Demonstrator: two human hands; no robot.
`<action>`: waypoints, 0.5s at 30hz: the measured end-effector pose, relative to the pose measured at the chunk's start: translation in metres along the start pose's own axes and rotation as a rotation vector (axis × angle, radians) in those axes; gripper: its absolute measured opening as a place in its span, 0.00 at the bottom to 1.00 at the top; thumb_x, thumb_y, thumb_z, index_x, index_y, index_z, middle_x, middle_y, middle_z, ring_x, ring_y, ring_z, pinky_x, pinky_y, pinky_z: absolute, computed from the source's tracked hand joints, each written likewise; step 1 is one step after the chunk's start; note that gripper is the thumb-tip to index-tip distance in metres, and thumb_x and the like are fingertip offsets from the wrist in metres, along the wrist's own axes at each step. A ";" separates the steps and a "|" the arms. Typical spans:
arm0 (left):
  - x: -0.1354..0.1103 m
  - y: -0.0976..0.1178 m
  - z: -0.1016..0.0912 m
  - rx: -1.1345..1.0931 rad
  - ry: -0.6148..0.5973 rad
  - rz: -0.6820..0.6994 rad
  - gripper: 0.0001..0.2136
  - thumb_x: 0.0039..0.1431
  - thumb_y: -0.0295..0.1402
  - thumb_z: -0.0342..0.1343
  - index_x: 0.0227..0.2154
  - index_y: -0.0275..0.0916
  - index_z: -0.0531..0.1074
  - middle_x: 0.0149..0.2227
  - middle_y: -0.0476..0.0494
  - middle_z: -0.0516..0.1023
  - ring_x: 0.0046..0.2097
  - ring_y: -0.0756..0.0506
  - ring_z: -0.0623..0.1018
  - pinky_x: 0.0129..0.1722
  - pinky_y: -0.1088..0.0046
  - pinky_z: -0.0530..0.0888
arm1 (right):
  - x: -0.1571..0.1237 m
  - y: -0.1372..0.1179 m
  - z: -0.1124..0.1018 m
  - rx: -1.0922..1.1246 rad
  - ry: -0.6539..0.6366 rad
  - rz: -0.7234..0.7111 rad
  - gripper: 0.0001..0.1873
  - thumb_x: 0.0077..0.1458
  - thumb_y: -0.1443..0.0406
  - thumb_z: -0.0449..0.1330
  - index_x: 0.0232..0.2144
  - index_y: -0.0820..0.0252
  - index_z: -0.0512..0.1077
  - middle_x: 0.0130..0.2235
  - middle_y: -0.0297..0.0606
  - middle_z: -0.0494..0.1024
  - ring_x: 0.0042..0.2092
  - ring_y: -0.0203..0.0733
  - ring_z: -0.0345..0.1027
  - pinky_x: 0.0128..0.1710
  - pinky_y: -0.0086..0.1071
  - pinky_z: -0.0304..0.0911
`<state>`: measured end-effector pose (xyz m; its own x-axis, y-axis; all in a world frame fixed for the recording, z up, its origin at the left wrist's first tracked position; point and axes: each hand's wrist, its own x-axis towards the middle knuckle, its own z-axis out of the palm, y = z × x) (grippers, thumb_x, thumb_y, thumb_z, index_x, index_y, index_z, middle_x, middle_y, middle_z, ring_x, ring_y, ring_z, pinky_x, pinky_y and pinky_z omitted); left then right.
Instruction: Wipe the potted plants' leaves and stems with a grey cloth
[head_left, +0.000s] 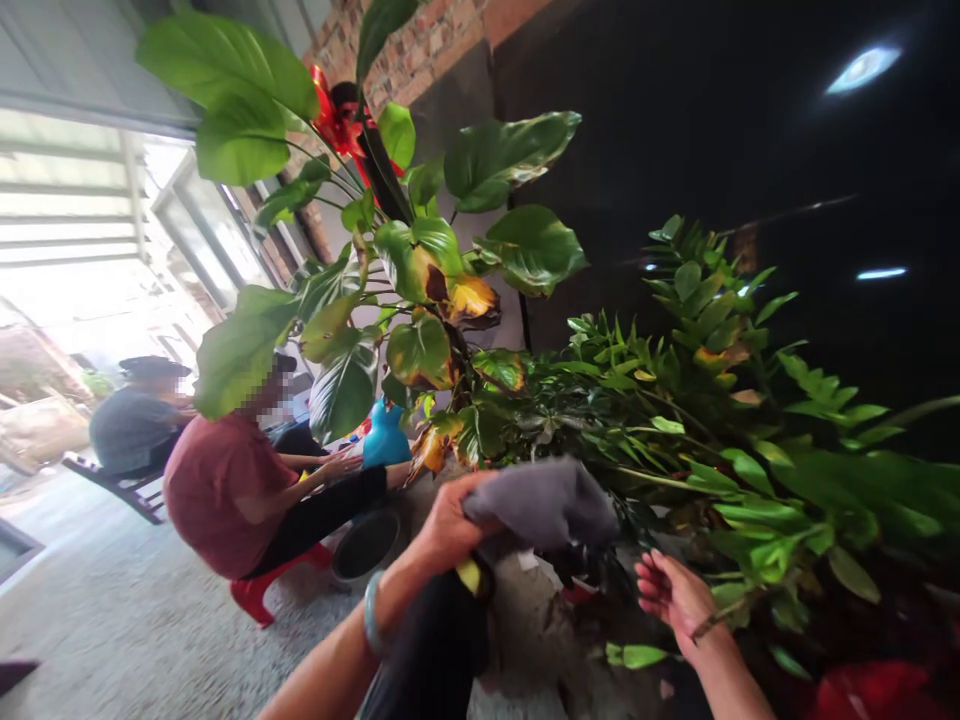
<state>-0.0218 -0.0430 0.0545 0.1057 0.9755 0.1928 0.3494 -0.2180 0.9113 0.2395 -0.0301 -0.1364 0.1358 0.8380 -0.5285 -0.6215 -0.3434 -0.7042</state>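
Note:
My left hand point(454, 525), with a pale bangle on its wrist, is closed around a grey cloth point(547, 500). The cloth hangs out to the right, in front of the plants' lower leaves. To the right, my right hand point(675, 592) is palm up with loosely bent fingers and nothing visible in it. It is beside a bushy green plant point(757, 480), and a thin stem crosses its wrist. A tall broad-leaved plant point(420, 350) with some yellow and brown leaves rises beyond my left hand.
A person in a red shirt point(217, 480) sits on a red stool point(255, 600) at left, beside a dark basin point(367, 545). Another person point(139, 420) sits farther back. A blue gourd-shaped object point(385, 435) stands behind the basin. A dark shiny panel point(712, 130) backs the plants.

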 end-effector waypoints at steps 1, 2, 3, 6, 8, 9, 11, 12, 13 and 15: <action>0.009 0.006 -0.008 -0.016 0.145 0.025 0.20 0.33 0.34 0.66 0.35 0.35 0.77 0.31 0.46 0.78 0.35 0.43 0.74 0.36 0.71 0.71 | -0.001 0.001 0.000 0.001 0.003 -0.008 0.14 0.33 0.61 0.69 0.24 0.58 0.71 0.20 0.36 0.77 0.20 0.39 0.69 0.17 0.29 0.63; 0.019 0.010 -0.014 -0.021 0.272 0.048 0.21 0.31 0.33 0.66 0.35 0.36 0.76 0.30 0.47 0.78 0.34 0.43 0.73 0.37 0.71 0.70 | -0.002 0.002 0.001 0.004 0.002 -0.017 0.14 0.33 0.60 0.69 0.24 0.58 0.71 0.20 0.35 0.77 0.20 0.39 0.69 0.18 0.29 0.64; 0.028 0.011 -0.018 -0.021 0.370 0.060 0.20 0.31 0.32 0.66 0.34 0.36 0.76 0.29 0.49 0.77 0.34 0.44 0.73 0.37 0.72 0.70 | -0.003 0.003 0.002 0.007 0.001 -0.025 0.14 0.33 0.60 0.69 0.24 0.58 0.71 0.20 0.35 0.77 0.20 0.39 0.69 0.18 0.29 0.64; 0.040 -0.006 -0.014 0.053 0.412 0.011 0.16 0.32 0.28 0.62 0.31 0.36 0.76 0.25 0.51 0.74 0.31 0.46 0.71 0.35 0.73 0.68 | -0.007 0.004 0.005 0.016 -0.001 -0.043 0.15 0.32 0.60 0.69 0.24 0.58 0.71 0.20 0.35 0.77 0.20 0.39 0.69 0.18 0.29 0.64; 0.030 -0.026 -0.008 0.202 0.235 -0.055 0.14 0.32 0.24 0.58 0.27 0.38 0.77 0.23 0.50 0.74 0.31 0.46 0.71 0.35 0.73 0.68 | -0.009 0.003 0.007 0.018 0.002 -0.044 0.15 0.32 0.60 0.69 0.23 0.58 0.71 0.20 0.35 0.77 0.20 0.38 0.69 0.17 0.29 0.64; 0.021 -0.036 -0.007 0.296 0.122 -0.064 0.14 0.31 0.23 0.56 0.26 0.39 0.78 0.24 0.49 0.76 0.31 0.45 0.72 0.36 0.72 0.68 | -0.009 0.002 0.007 0.016 0.005 -0.041 0.14 0.31 0.60 0.69 0.23 0.58 0.71 0.20 0.35 0.77 0.20 0.38 0.69 0.17 0.29 0.63; 0.001 -0.049 -0.012 0.408 -0.061 -0.041 0.17 0.32 0.21 0.53 0.28 0.41 0.79 0.28 0.48 0.79 0.34 0.43 0.74 0.38 0.72 0.68 | -0.010 -0.001 0.008 0.005 0.010 -0.024 0.14 0.31 0.61 0.69 0.22 0.59 0.71 0.19 0.35 0.77 0.19 0.39 0.69 0.16 0.28 0.62; -0.006 -0.050 -0.018 0.426 -0.088 -0.032 0.17 0.34 0.22 0.53 0.29 0.42 0.79 0.30 0.47 0.79 0.35 0.43 0.75 0.38 0.72 0.68 | -0.010 -0.003 0.008 -0.002 0.012 -0.010 0.13 0.31 0.62 0.69 0.21 0.59 0.71 0.19 0.35 0.77 0.19 0.39 0.69 0.16 0.28 0.62; -0.011 -0.048 -0.025 0.417 -0.070 -0.023 0.17 0.36 0.23 0.54 0.31 0.42 0.79 0.32 0.47 0.80 0.35 0.42 0.75 0.39 0.72 0.68 | -0.010 -0.006 0.008 -0.010 0.012 0.004 0.13 0.30 0.62 0.69 0.21 0.59 0.71 0.18 0.35 0.76 0.19 0.39 0.69 0.16 0.29 0.62; -0.009 -0.036 -0.040 0.370 0.077 0.010 0.15 0.39 0.26 0.56 0.34 0.40 0.79 0.33 0.46 0.80 0.37 0.42 0.76 0.39 0.71 0.69 | -0.011 -0.009 0.010 -0.020 0.014 0.030 0.12 0.29 0.63 0.69 0.20 0.59 0.71 0.18 0.35 0.76 0.18 0.40 0.68 0.15 0.29 0.62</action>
<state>-0.0727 -0.0431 0.0345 0.0450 0.9695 0.2409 0.6629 -0.2094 0.7188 0.2360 -0.0319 -0.1193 0.1280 0.8211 -0.5563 -0.6099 -0.3771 -0.6970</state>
